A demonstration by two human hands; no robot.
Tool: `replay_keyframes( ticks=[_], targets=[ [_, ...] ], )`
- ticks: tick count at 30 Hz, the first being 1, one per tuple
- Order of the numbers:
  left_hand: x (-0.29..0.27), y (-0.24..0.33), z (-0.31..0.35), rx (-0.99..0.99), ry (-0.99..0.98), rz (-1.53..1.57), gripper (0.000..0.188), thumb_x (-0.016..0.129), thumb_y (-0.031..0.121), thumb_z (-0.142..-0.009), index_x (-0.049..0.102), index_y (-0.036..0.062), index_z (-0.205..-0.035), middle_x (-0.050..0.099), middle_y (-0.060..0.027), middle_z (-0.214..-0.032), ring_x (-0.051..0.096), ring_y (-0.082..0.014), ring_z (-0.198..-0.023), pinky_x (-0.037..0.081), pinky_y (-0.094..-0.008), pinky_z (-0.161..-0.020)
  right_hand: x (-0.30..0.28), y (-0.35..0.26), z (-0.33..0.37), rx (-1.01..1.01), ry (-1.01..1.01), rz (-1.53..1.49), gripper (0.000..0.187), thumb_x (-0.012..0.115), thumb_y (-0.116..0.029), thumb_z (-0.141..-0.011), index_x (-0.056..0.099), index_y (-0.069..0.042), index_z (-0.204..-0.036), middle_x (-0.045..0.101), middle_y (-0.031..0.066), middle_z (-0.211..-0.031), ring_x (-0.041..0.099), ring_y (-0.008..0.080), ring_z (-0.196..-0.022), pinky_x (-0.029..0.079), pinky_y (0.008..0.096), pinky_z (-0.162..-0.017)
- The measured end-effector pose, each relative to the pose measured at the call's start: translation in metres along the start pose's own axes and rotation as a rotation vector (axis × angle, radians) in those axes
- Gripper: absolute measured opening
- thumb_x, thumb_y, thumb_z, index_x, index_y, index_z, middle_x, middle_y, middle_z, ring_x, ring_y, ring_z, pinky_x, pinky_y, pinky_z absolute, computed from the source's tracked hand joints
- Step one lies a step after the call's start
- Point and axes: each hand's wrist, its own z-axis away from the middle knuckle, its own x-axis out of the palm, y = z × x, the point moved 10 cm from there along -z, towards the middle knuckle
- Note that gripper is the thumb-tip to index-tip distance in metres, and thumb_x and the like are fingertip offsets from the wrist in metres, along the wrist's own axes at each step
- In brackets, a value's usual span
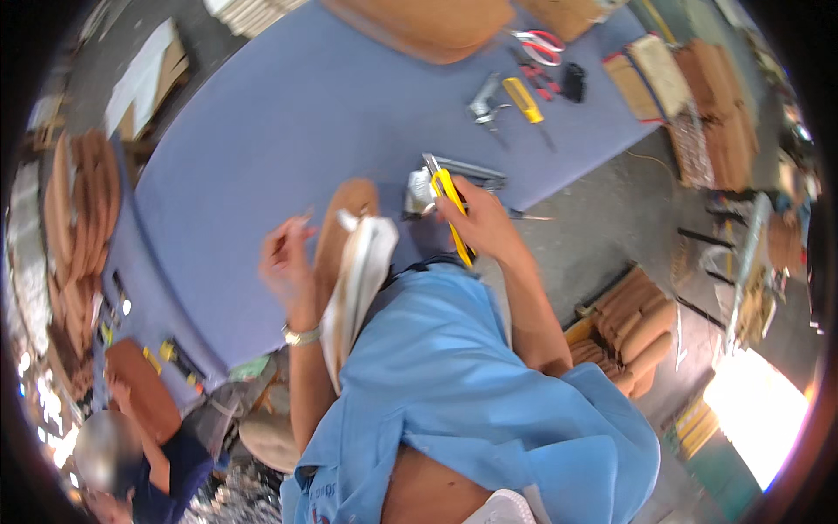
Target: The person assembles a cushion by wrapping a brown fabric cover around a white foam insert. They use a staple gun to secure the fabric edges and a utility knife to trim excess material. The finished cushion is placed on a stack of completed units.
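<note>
Right hand (478, 218): wrapped around a yellow utility knife (451, 218), gripping it in front of the worker's body, metal tip angled up and away; the forearm runs forward from a bent elbow. Left hand (290, 258): raised at the near side of the blue tabletop (253, 140), fingers partly curled and blurred – from here I cannot tell whether they pinch anything. A metallic band (301, 335) circles that wrist. Between the two arms lies a long brown padded piece (356, 194) with a loose white lining (371, 253), extending back along the left forearm and the worker's blue shirt (445, 332).

Surroundings: a grey elongated tool (476, 171) sits just past the right hand, which with the knife stands partly before it. Farther out lie a grey metal tool (483, 100), a yellow-handled screwdriver (524, 99), red-handled pliers (539, 79) and a small black object (573, 83); a broad brown panel (428, 26) occupies the far edge. A co-worker's arm (155, 454) reaches to another brown panel (144, 393) at lower left. Brown cushions (642, 319) are stacked at right – off the tabletop.
</note>
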Motion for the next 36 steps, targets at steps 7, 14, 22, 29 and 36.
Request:
replay_keyframes(
  ticks=[7, 14, 22, 29, 36],
  targets=[
    [-0.059, -0.041, -0.001, -0.093, 0.14, 0.014, 0.022, 0.066, 0.013, -0.103, 0.068, -0.0061, -0.114, 0.072, -0.0132, -0.105, 0.071, -0.0182, -0.086, 0.061, -0.0306, -0.08, -0.076, 0.096, -0.11, -0.045, 0.224, 0.296, 0.038, 0.065, -0.037, -0.099, 0.066, -0.006, -0.119, 0.075, 0.014, -0.095, 0.074, 0.0287, -0.086, 0.057, 0.0423, -0.079],
    [-0.168, -0.094, 0.028, -0.27, 0.37, 0.005, 0.024, 0.067, 0.019, -0.104, 0.068, -0.0023, -0.116, 0.072, -0.0103, -0.107, 0.069, -0.0145, -0.091, 0.06, -0.0281, -0.079, -0.264, 0.135, -0.141, -0.092, 0.879, 0.625, 0.039, 0.068, -0.031, -0.092, 0.07, -0.014, -0.127, 0.059, 0.0196, -0.145, 0.059, 0.0384, -0.13, 0.049, 0.0466, -0.107],
    [-0.23, -0.146, 0.066, -0.44, 0.448, -0.079, 0.023, 0.066, 0.021, -0.104, 0.068, -0.0003, -0.113, 0.072, -0.0084, -0.103, 0.067, -0.0123, -0.082, 0.056, -0.024, -0.07, -0.316, 0.175, -0.163, 0.048, 0.852, 0.582, 0.036, 0.071, -0.02, -0.088, 0.071, -0.011, -0.124, 0.067, 0.0192, -0.127, 0.067, 0.0341, -0.112, 0.053, 0.043, -0.1],
    [-0.247, -0.179, 0.103, -0.624, 0.508, -0.132, 0.016, 0.064, 0.016, -0.104, 0.067, 0.0003, -0.108, 0.073, -0.0098, -0.098, 0.066, -0.0139, -0.075, 0.055, -0.0264, -0.064, -0.397, 0.207, -0.187, 0.006, 1.123, -0.511, 0.041, 0.071, -0.006, -0.093, 0.057, -0.003, -0.131, 0.067, 0.0085, -0.086, 0.067, 0.0202, -0.069, 0.057, 0.033, -0.062],
    [-0.204, -0.235, 0.091, -0.707, 0.329, -0.198, 0.043, 0.067, 0.036, -0.099, 0.059, 0.0124, -0.134, 0.075, -0.0174, -0.109, 0.074, -0.0386, -0.094, 0.059, -0.0505, -0.08, -0.404, 0.25, -0.169, 0.134, 1.401, -0.211, 0.062, 0.066, -0.01, -0.092, 0.043, 0.003, -0.148, 0.068, 0.0276, -0.113, 0.073, 0.032, -0.091, 0.061, 0.0403, -0.077]
  ],
)
